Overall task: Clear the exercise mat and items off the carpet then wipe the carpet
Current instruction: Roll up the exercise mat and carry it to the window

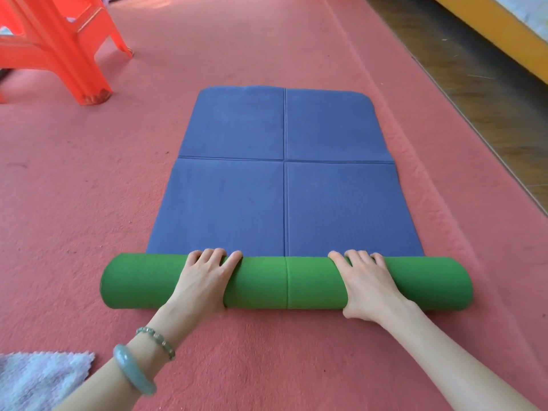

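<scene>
An exercise mat (pixel 284 173), blue on top and green underneath, lies on the pink carpet (pixel 89 188). Its near end is rolled into a thick green roll (pixel 284 280) lying across the view. My left hand (pixel 204 280) lies over the roll left of centre, fingers curled over its far side and thumb on the near side. My right hand (pixel 367 283) grips the roll the same way right of centre. Four blue panels of the mat remain flat beyond the roll.
A light grey fluffy cloth (pixel 38 378) lies on the carpet at the bottom left. An orange plastic stool (pixel 59 40) stands at the far left. The carpet's right edge meets a wooden floor (pixel 489 84) and a yellow wall base (pixel 504 28).
</scene>
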Motion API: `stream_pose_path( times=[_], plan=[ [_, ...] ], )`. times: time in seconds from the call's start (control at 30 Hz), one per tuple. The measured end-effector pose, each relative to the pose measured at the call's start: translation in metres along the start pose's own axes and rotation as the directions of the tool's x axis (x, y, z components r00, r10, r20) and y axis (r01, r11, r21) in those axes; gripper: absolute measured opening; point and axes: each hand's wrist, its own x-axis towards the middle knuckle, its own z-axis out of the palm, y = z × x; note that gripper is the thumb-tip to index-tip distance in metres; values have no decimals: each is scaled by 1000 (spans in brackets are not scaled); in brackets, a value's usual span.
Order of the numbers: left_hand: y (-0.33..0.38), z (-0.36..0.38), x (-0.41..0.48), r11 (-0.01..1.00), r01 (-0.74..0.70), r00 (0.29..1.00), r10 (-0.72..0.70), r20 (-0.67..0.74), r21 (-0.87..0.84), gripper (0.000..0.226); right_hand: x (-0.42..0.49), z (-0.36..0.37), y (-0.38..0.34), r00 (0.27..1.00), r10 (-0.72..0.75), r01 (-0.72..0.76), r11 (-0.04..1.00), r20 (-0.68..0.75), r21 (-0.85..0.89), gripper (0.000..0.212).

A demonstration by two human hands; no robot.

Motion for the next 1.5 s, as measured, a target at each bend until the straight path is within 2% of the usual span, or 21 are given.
stream_pose_path(
  times=[0.2,0.27,0.4,0.47,0.63,0.7,0.73,0.83,0.9,0.93,1.0,1.1,1.23,1.33,1.4,1.5],
  plan=[
    [10,-4,-21,1000,-4,992,2,129,14,110,-24,4,-4,994,-38,36,999,105,17,102],
    [11,-12,-16,999,-19,973,11,232,33,108,-20,1,-2,991,-46,38,997,126,63,104],
    [8,-26,7,998,-65,910,48,412,27,97,-13,-6,2,983,-43,22,993,177,119,125],
    [5,-32,19,999,-54,878,51,477,-9,94,-17,-5,-2,987,-52,36,993,150,110,132],
    [-4,-42,43,991,75,756,14,654,-109,94,-18,16,-10,998,-42,45,998,-57,52,139],
    [-7,-41,43,990,69,763,28,646,-125,95,-13,21,-8,989,-37,47,996,-142,72,136],
    [-8,-41,40,992,43,786,39,617,-118,97,-12,18,-8,993,-41,49,996,-112,75,131],
    [-11,-40,22,994,-33,916,72,394,-103,106,-3,9,-5,995,-66,69,997,-75,44,114],
    [-8,-34,4,986,-72,975,101,200,-151,110,7,-1,0,997,-74,72,994,23,85,111],
    [-3,-28,-3,990,-88,987,102,128,-113,116,12,-6,2,994,-84,77,993,70,91,112],
    [8,-15,-12,997,-71,994,73,76,-27,132,23,-16,5,985,-98,85,992,139,95,114],
    [15,-4,-8,999,-33,998,34,60,-17,138,32,-23,7,972,-113,91,989,207,115,118],
    [13,2,3,1000,-26,999,25,-23,-3,118,34,-24,9,972,-60,32,992,228,125,126],
    [3,2,16,999,-34,999,33,-27,-12,113,20,-12,4,995,-1,-7,996,95,85,126],
    [-1,-9,29,999,-46,998,47,49,-12,115,7,2,0,999,2,0,999,-52,39,129],
    [-6,-21,45,996,-87,980,89,176,-19,112,9,21,1,982,18,-17,1000,-190,7,138]
  ],
)
